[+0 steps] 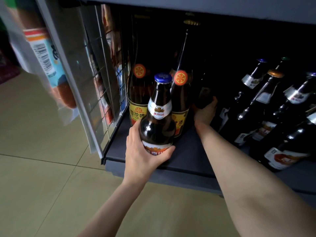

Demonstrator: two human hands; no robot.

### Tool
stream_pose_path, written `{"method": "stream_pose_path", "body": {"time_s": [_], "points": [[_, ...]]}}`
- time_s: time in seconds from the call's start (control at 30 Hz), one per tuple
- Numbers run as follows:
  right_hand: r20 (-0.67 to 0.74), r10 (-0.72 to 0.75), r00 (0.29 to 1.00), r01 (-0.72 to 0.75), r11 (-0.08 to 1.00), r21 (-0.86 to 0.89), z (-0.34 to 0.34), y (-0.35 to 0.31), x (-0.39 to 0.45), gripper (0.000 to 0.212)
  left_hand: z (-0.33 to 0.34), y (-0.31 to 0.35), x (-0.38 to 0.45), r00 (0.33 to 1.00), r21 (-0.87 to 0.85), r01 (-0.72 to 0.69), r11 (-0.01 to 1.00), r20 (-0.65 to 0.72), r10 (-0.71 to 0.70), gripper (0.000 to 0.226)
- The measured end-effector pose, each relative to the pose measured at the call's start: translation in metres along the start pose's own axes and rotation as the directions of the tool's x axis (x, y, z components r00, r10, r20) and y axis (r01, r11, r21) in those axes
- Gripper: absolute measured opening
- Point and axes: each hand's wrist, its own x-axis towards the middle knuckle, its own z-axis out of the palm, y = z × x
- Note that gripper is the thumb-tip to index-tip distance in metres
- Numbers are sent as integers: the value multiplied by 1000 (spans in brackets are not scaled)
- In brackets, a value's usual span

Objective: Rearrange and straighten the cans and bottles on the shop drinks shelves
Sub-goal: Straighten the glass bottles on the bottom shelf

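Note:
My left hand (143, 154) grips a brown beer bottle with a blue cap (158, 115) by its lower body, at the front of the dark bottom shelf (186, 154). Right behind it stand two tall brown bottles with yellow labels, one on the left (137, 93) and one on the right (181, 93). My right hand (205, 112) reaches deeper into the shelf and holds the base of a dark bottle (204, 94) that is hard to see in the shadow.
Several dark beer bottles (266, 106) stand in rows on the right of the shelf. A wire grid side panel (106, 82) closes the shelf's left end, with hanging packets (46, 62) beyond it. The shelf above (205, 7) overhangs. Tiled floor lies in front.

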Motion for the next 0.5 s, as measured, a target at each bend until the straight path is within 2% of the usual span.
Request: {"method": "stream_pose_path", "body": {"time_s": [0.17,0.27,0.4,0.43,0.5], "points": [[36,35,999,-36,999,28,11,1,19,81,2,-2,2,1000,2,-21,1000,-9,21,84],[68,102,992,-103,995,11,21,1,36,71,3,-2,2,1000,-10,0,1000,5,0,85],[16,52,999,-46,967,-252,21,-1,55,47,3,-3,4,1000,-40,14,999,21,-13,87],[64,31,998,-13,966,-256,21,-1,53,47,2,-3,6,1000,-36,11,999,19,-10,87],[97,78,992,-58,979,-196,17,-3,40,59,4,-5,6,1000,-32,16,999,22,-15,85]]}}
